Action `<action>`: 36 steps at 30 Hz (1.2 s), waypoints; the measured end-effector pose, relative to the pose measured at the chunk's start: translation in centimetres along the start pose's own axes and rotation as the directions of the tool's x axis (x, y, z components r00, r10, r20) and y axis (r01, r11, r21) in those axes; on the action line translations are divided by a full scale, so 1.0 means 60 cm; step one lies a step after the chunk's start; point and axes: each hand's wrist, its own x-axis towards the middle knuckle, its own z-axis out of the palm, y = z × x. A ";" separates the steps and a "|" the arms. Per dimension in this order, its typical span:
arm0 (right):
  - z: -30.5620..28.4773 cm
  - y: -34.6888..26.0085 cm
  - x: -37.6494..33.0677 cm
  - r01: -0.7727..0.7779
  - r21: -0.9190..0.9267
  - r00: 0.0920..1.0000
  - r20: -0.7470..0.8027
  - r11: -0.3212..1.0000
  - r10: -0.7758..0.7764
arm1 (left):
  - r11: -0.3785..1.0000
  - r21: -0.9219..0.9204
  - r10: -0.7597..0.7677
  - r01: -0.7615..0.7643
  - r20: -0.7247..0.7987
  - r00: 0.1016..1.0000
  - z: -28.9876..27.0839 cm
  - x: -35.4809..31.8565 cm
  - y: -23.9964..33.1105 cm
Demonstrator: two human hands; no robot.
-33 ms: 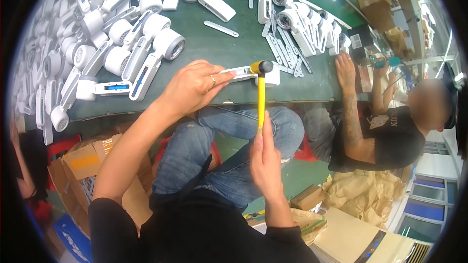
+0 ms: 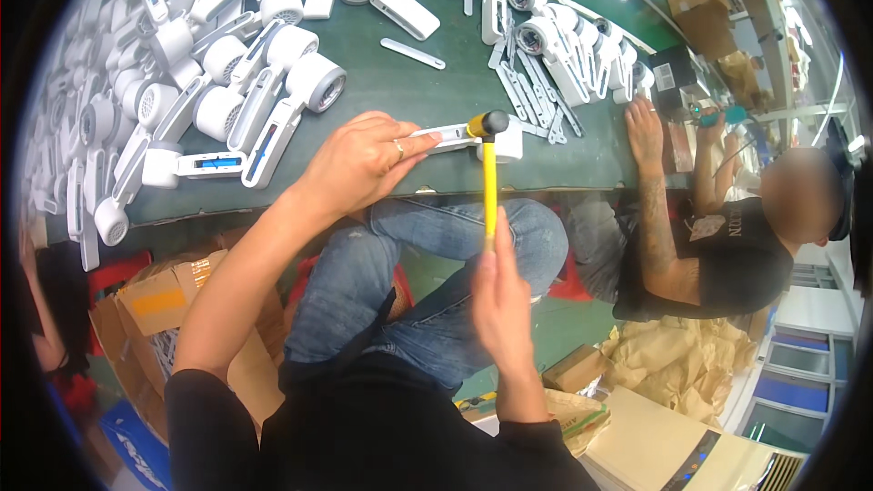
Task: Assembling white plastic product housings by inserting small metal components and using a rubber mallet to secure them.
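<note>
My left hand grips the handle of a white handheld fan and presses it to the green worktable near its front edge. The fan's round head points to the right, partly hidden behind the tool. In my right hand, the fingers are closed round the yellow shaft of a small hammer. Its black and yellow head lies over the fan where handle and round head meet. I cannot tell whether the hammer touches the fan.
Many white fans cover the table's left side. More fans and loose grey strips lie at the far right, with a single white strip nearer the middle. A co-worker sits at right. Cardboard boxes stand below left.
My right hand has shifted slightly down and to the right, and the hammer has moved a little with it. My left hand and the fan look unmoved.
</note>
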 end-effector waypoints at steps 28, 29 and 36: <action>-0.012 -0.068 0.000 0.062 -0.165 0.983 0.182 0.984 -0.031 | 0.843 -0.145 -0.509 0.518 0.095 0.855 0.018 -0.021 0.009; -0.023 -0.074 -0.010 0.071 -0.114 0.986 0.157 0.991 -0.052 | 0.828 -0.161 -0.524 0.536 0.116 0.844 0.019 -0.018 0.012; -0.021 -0.066 -0.004 0.307 -0.096 0.947 0.132 0.947 -0.293 | 0.776 -0.205 -0.575 0.596 0.155 0.803 0.017 -0.018 0.012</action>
